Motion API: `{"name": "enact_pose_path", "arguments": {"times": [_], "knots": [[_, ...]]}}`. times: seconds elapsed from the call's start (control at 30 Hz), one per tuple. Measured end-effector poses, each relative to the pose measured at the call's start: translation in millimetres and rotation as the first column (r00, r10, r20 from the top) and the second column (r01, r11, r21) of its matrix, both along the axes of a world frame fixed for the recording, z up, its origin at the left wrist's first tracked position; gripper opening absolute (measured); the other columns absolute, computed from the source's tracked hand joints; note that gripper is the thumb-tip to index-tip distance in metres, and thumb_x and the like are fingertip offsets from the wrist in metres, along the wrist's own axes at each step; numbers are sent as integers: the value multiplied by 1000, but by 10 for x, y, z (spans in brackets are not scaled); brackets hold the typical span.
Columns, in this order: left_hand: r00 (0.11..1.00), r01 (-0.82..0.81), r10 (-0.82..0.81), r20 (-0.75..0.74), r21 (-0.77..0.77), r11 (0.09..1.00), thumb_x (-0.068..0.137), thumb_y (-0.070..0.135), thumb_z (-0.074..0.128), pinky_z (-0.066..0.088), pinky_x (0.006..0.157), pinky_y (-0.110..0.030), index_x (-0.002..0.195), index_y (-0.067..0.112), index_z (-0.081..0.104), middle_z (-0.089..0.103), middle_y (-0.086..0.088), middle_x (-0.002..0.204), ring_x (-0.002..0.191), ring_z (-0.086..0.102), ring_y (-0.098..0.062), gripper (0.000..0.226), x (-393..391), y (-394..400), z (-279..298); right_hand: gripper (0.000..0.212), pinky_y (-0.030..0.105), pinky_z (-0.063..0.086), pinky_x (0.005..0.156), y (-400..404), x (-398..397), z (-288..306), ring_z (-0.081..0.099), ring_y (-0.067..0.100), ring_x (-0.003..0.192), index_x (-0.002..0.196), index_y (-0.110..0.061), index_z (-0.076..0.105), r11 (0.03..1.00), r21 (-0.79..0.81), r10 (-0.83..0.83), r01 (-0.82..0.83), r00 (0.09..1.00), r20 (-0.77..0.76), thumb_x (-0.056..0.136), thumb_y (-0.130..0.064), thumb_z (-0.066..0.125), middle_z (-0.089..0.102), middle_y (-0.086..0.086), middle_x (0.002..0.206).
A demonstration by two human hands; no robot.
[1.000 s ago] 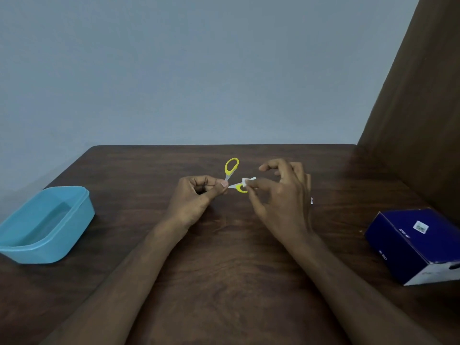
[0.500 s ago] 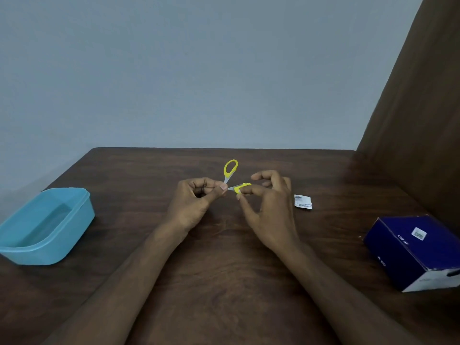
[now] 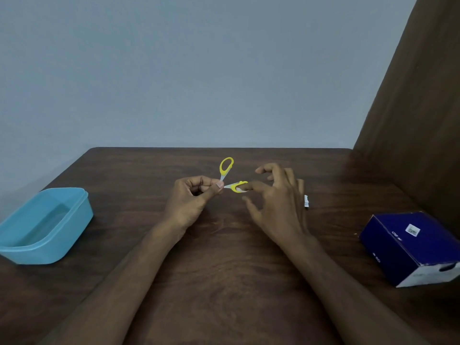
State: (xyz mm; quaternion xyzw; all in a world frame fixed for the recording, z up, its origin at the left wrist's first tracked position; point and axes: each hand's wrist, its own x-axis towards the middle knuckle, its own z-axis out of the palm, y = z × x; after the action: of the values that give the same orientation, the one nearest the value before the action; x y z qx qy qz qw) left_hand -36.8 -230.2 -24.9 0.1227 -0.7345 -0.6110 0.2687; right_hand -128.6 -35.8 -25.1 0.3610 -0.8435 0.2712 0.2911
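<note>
A small pair of scissors with yellow handle loops (image 3: 226, 166) is held above the middle of the dark wooden table (image 3: 224, 257), its handles spread apart. My left hand (image 3: 194, 195) pinches it at the blade end between thumb and curled fingers. My right hand (image 3: 276, 197) is to the right with its fingers spread. Its index fingertip touches the lower yellow loop (image 3: 237, 187), with the thumb apart below. I cannot tell whether the fingertip passes through the loop. The blades are hidden inside my left hand.
A light blue plastic container (image 3: 44, 225) stands at the left edge of the table. A navy cardboard box (image 3: 410, 242) lies at the right. A small white packet (image 3: 306, 200) lies on the table just behind my right hand. A brown panel (image 3: 423, 108) rises at the right.
My right hand let go of the small white packet, which now lies on the table. It then came back to the scissors, and its index finger now touches the lower loop. My left hand kept its pinch.
</note>
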Motion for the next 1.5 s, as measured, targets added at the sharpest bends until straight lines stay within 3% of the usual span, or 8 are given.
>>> {"name": "enact_pose_path", "arguments": {"times": [0.3,0.47,0.63,0.87,1.1,1.27,1.4,1.5], "knots": [[1000,0,0,-22,-2,1000,93,25,82,52,83,-15,91,17,84,81,2,80,81,73,-1,8,-25,-18,-21,5,38,43,79,-18,-32,-20,57,19,96,93,-36,82,985,-171,20,-28,999,-44,88,-35,82,65,-12,113],[998,-30,30,-58,-13,999,94,19,82,51,76,-11,91,13,84,77,-2,76,77,69,-2,7,-28,-1,-22,7,23,52,75,-63,34,23,70,2,79,84,-24,80,782,-606,153,144,899,411,90,-25,84,77,-18,82],[995,-81,69,-69,-187,979,92,26,84,44,63,-18,86,24,83,76,-11,76,68,62,-7,6,-27,47,-22,17,25,50,68,-155,52,-75,69,-1,66,75,-21,77,756,-587,189,290,762,620,88,-30,85,76,-11,69],[992,-109,76,-105,-360,926,90,29,86,47,52,-33,88,30,83,72,14,70,59,60,-23,4,-4,135,-4,14,28,51,67,-246,79,-90,69,3,66,81,-18,81,760,-601,303,247,684,664,88,-30,85,79,-6,73],[985,-165,137,-108,-316,934,91,32,85,51,63,-25,82,33,81,76,15,73,67,66,0,10,-34,65,-37,7,21,54,68,-146,33,-6,70,-1,68,83,-21,82,866,-500,344,5,719,604,87,-21,87,79,-12,76],[998,-67,67,-2,-181,981,93,32,84,45,72,-28,84,27,85,77,-1,72,70,65,-6,10,-60,36,-48,10,35,50,74,-42,31,89,59,-1,80,81,-22,76,910,-412,107,-50,988,115,87,-16,82,74,-15,80],[999,36,-32,26,-174,984,93,31,83,48,75,-32,83,26,84,75,2,69,76,70,-17,12,-41,74,-26,6,47,50,78,-38,-34,59,61,24,86,96,-25,79,913,-408,13,-28,999,-38,93,-22,75,76,-13,91],[997,73,-67,34,-200,977,93,30,83,46,70,-30,82,22,84,70,7,63,70,64,-11,13,-21,77,-14,18,47,50,80,-12,-24,70,60,25,91,112,-30,80,915,-401,-79,55,996,-46,96,-32,72,76,-15,96]]}}
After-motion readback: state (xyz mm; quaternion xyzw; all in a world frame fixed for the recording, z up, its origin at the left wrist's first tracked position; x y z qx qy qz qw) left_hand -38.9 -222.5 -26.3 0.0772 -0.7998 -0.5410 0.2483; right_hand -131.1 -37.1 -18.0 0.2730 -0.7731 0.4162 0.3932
